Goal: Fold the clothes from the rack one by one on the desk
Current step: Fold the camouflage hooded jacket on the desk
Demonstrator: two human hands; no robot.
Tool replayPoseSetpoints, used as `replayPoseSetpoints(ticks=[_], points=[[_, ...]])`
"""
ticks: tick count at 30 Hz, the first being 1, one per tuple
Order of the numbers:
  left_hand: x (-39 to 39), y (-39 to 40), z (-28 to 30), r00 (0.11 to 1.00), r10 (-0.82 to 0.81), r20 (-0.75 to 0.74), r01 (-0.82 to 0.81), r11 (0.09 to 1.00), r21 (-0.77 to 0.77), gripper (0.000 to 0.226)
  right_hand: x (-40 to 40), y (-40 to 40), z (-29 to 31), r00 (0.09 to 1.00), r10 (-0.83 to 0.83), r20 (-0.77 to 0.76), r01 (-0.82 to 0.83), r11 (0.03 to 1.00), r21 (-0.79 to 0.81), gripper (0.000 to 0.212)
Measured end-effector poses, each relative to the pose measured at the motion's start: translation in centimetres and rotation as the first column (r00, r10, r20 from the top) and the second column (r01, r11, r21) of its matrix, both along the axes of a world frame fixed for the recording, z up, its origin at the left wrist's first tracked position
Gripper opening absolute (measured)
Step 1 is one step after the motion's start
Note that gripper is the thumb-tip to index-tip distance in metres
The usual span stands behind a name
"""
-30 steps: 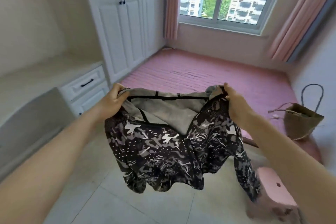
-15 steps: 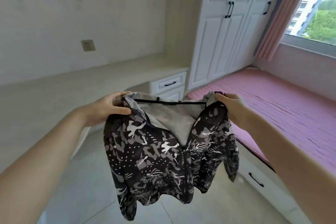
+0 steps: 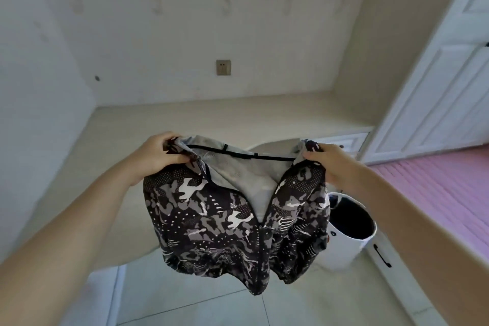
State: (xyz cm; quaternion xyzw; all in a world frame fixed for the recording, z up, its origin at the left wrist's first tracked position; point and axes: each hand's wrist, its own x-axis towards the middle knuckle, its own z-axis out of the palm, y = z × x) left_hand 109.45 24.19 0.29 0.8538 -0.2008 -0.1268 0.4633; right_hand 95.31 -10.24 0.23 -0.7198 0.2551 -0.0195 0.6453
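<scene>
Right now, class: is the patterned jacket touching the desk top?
Apart. The head view shows the jacket hanging in the air from the left hand and right hand, its hem over the floor, short of the desk.

The left hand (image 3: 156,157) and right hand (image 3: 326,164) grip the jacket (image 3: 232,222) by its shoulders; it hangs below them. Beyond the grip lies the desk (image 3: 211,119), a socket (image 3: 223,67) on the wall behind. Below the right hand, behind the jacket, stands a bin (image 3: 352,235); the bed (image 3: 436,188) lies right of it.
</scene>
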Motion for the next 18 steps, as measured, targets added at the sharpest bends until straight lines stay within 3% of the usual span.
replayPoseSetpoints(ticks=[3, 8, 13, 18], points=[[2.7, 0.6, -0.4, 0.992, 0.074, 0.098, -0.075, 0.997, 0.004, 0.042, 5.6, -0.3, -0.6, 0.994, 0.094, 0.064, -0.097, 0.994, 0.049, 0.022], [7.2, 1.1, -1.0, 0.947, 0.221, 0.232, -0.234, 0.972, 0.031, 0.059, 13.8, -1.6, -0.5, 0.928, 0.345, 0.144, -0.346, 0.938, -0.016, 0.036], [11.0, 0.3, -0.9, 0.885, 0.360, 0.296, -0.405, 0.908, 0.104, 0.079, 22.5, -1.7, 1.8, 0.823, 0.559, 0.101, -0.506, 0.802, -0.316, 0.063], [13.5, 0.5, -0.7, 0.764, 0.467, 0.446, -0.587, 0.790, 0.177, 0.082, 30.4, -0.6, 3.4, 0.733, 0.673, 0.099, -0.558, 0.677, -0.480, 0.067]])
